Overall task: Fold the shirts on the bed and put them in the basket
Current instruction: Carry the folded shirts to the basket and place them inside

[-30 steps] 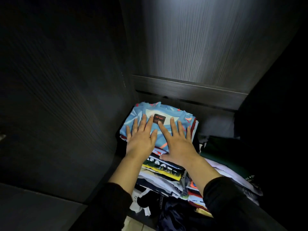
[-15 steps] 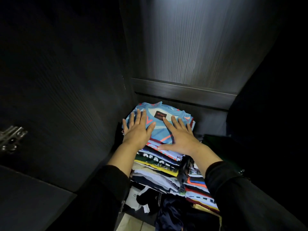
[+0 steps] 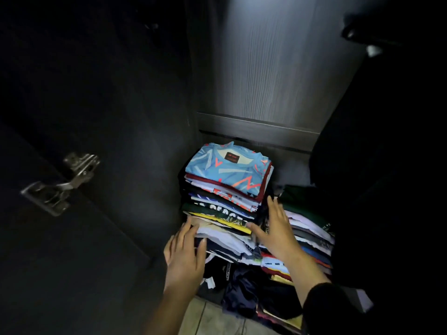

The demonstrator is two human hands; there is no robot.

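A folded light-blue patterned shirt (image 3: 229, 169) lies on top of a tall stack of folded shirts (image 3: 220, 213) inside a dark wardrobe. My left hand (image 3: 185, 257) is open in front of the stack's lower left, its fingertips at the edge of a white shirt. My right hand (image 3: 275, 230) is open too, fingers spread beside the stack's right side, and holds nothing. No basket or bed is in view.
A second, lower pile of folded clothes (image 3: 309, 226) sits to the right. Loose dark garments (image 3: 242, 286) lie in front at the wardrobe's bottom. The open door with a metal hinge (image 3: 60, 182) stands at the left. Tiled floor (image 3: 212, 320) shows below.
Both hands have lifted off the blue shirt's top and drawn back down toward me, to the stack's front and right side. The camera has pulled back, so the hinge shows.
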